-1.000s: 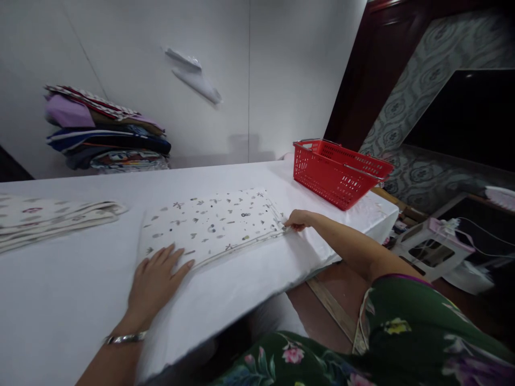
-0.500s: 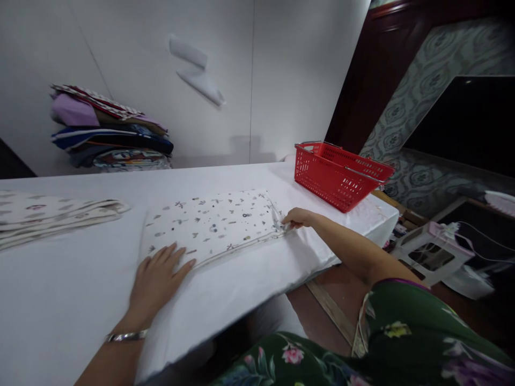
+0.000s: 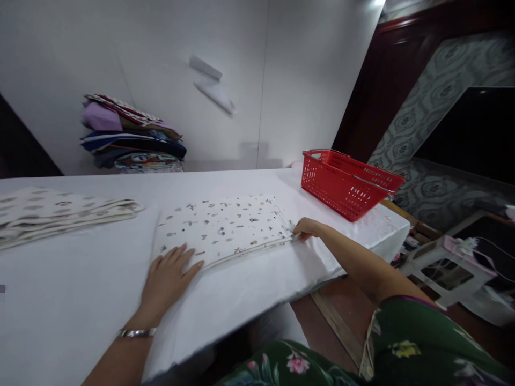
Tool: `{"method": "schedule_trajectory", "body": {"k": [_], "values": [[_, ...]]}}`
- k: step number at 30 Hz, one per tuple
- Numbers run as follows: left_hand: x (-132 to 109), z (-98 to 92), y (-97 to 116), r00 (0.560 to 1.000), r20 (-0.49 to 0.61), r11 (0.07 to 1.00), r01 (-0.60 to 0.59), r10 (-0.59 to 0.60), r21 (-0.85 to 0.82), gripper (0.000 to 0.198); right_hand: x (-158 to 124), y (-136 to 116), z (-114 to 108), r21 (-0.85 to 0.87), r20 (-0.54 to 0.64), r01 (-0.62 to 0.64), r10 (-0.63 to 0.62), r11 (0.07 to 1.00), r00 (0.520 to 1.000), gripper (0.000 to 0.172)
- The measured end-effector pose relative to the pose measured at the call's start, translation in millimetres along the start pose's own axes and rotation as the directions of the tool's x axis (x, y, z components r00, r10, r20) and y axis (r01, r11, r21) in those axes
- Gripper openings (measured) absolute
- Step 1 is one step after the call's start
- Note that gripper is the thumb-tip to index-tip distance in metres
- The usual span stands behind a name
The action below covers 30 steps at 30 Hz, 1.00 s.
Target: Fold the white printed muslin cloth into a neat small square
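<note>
A folded white cloth (image 3: 225, 222) with small printed figures lies flat in the middle of the white-covered table (image 3: 100, 289). My left hand (image 3: 171, 279), a metal bracelet at its wrist, rests palm down with spread fingers on the cloth's near left corner. At the near right corner, my right hand (image 3: 308, 228) pinches the edge of the cloth between closed fingers. The layered edges show along the near side. What the cloth is exactly, I cannot tell.
Another folded patterned cloth (image 3: 60, 214) lies at the table's left. A pile of folded fabrics (image 3: 132, 134) stands at the back left by the wall. A red plastic basket (image 3: 346, 185) sits at the back right. Beyond the right edge is a white stool (image 3: 446, 268).
My right hand keeps its hold on the corner, where the raised fold now lies flatter. My left hand stays on the cloth. The whole view has shifted slightly.
</note>
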<state>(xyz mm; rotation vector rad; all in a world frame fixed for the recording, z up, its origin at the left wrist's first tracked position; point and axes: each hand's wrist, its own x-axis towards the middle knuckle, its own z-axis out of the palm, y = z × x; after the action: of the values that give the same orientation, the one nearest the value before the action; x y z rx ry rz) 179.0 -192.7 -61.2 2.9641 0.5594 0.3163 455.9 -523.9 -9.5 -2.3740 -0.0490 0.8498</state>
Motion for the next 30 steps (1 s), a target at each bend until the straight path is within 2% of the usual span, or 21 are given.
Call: {"method": "schedule_trajectory", "body": {"k": [5,10,18,22,27,30], "values": [[-1.3,1.9,-1.2,0.999,-0.04,1.0,-0.008,0.007,-0.023,0.053,6.0,-7.2,3.3,-0.121,-0.01,-0.091,0.09,0.989,0.996,0.019],[-4.6,1.9,-1.1,0.997,-0.071,1.0,0.011,-0.011,-0.008,0.052,6.8,-5.6,4.5,-0.128,-0.081,-0.099,0.089,0.987,0.993,0.017],[-12.7,-1.8,4.1,0.987,-0.009,0.987,0.162,-0.162,-0.017,0.048,-12.3,8.9,8.4,0.032,-0.124,0.041,-0.036,0.999,0.992,0.021],[-17.7,-4.8,7.4,0.986,0.032,0.984,0.165,-0.163,-0.062,0.047,-13.7,18.7,4.6,0.069,-0.119,0.114,-0.105,0.991,0.987,0.017],[-19.9,-5.0,9.8,0.991,-0.034,0.986,0.126,-0.131,-0.111,0.048,0.0,29.6,1.8,0.154,-0.1,0.109,-0.094,0.982,0.99,0.021],[-21.8,-8.7,2.9,0.986,-0.107,0.978,0.105,-0.126,-0.181,0.048,3.0,36.3,1.9,0.17,-0.066,0.091,-0.081,0.981,0.995,0.023]]}}
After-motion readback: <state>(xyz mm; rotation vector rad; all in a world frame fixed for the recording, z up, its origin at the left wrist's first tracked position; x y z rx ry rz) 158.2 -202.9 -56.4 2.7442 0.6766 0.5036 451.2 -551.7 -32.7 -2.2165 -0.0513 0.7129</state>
